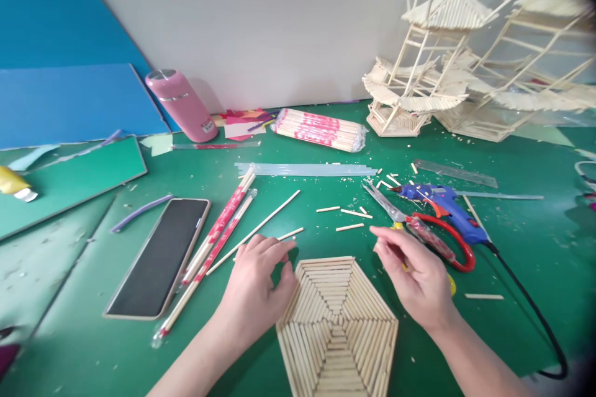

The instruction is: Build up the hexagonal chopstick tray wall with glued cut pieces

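Two hands, left hand and right hand, flanking hexagon panel

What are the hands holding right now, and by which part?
Nothing is clearly held. The left hand rests with curled fingers at the upper left edge of the hexagonal panel of pale wooden sticks. The right hand hovers beside the red-handled scissors.

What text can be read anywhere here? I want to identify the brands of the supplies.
No text is legible.
Pink bottle: small label near the base, too blurred to read.
Wrapped stick pack: red print, too blurred.
Red-printed sleeves on the long sticks: unreadable.
Phone: dark screen, no text.
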A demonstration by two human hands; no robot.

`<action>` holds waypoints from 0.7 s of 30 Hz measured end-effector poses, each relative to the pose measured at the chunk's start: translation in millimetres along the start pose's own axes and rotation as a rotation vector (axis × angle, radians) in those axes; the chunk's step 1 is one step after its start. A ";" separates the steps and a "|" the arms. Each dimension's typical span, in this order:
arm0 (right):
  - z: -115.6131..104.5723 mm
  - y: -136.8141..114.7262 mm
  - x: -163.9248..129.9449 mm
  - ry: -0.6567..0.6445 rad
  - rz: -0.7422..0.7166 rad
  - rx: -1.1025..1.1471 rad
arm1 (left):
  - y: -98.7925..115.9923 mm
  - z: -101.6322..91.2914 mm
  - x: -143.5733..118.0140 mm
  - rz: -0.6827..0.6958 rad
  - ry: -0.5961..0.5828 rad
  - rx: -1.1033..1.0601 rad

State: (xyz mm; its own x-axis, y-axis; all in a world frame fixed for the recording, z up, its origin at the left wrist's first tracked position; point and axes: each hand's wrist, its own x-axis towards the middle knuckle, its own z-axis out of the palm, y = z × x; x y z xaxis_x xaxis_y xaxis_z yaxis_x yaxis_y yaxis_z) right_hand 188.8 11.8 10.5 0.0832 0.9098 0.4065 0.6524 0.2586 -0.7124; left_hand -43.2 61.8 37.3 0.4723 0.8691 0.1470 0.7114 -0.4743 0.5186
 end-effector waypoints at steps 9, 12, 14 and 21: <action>4.5 10.3 -1.8 0.317 0.008 -0.034 | -11.2 8.9 -25.6 0.058 0.220 0.118; 2.3 7.6 0.7 0.307 -0.002 -0.052 | -14.4 15.4 -27.0 0.104 0.266 0.140; 1.4 5.9 2.2 0.292 -0.003 -0.042 | -16.3 17.1 -25.8 0.126 0.268 0.140; -1.9 6.2 2.6 0.292 -0.005 0.082 | -16.4 20.0 -24.0 0.116 0.216 0.209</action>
State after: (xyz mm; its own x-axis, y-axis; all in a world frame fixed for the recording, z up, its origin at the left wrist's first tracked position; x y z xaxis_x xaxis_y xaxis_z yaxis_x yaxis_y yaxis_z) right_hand 194.5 15.1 8.2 0.3011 0.7795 0.5493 0.5912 0.2994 -0.7489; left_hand -55.8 45.9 8.4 0.4508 0.8067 0.3822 0.7616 -0.5709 0.3067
